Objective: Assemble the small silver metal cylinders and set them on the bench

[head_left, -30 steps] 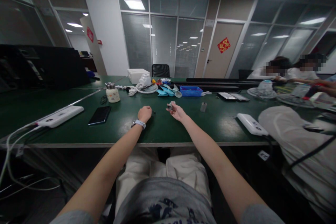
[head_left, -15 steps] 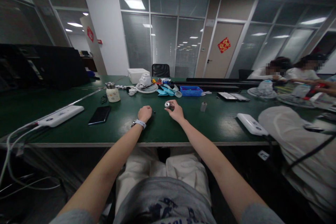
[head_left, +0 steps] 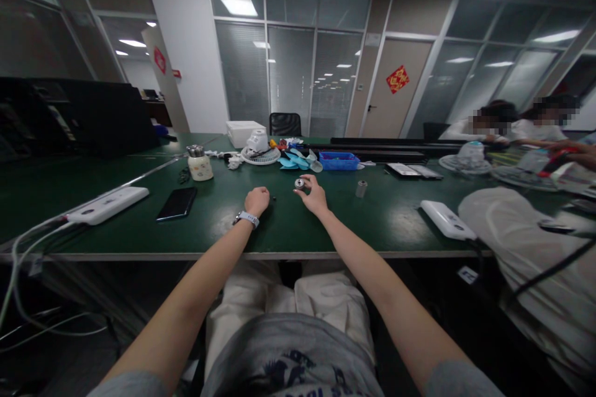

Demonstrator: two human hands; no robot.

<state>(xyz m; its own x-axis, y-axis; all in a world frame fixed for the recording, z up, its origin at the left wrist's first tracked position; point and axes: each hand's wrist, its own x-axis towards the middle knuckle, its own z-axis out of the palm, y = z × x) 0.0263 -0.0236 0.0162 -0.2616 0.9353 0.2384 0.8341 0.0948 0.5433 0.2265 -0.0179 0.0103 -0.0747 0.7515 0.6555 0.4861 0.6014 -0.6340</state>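
Note:
Thumb and fingers of my right hand (head_left: 315, 196) grip a small silver metal cylinder (head_left: 299, 184), its round end face turned towards me and marked with dark spots. A similar metal cylinder (head_left: 361, 188) stands upright on the green table to the right of that hand. My left hand (head_left: 257, 201) rests on the tabletop as a closed fist, with a wristwatch (head_left: 246, 218) behind it; whatever its fingers may hold is hidden. Just right of the fist lies a tiny dark piece (head_left: 274, 198), too small to name.
Behind my hands lie blue fan blades (head_left: 296, 160), a white fan grille (head_left: 261, 156) and a blue basket (head_left: 339, 161). To the left are a phone (head_left: 177, 204), a jar (head_left: 200, 165) and a power strip (head_left: 109, 205). Another power strip (head_left: 447, 219) lies right, near seated people.
My right hand has shifted slightly to the right with the metal cylinder, whose end face has tilted a little. My left hand has stayed in place.

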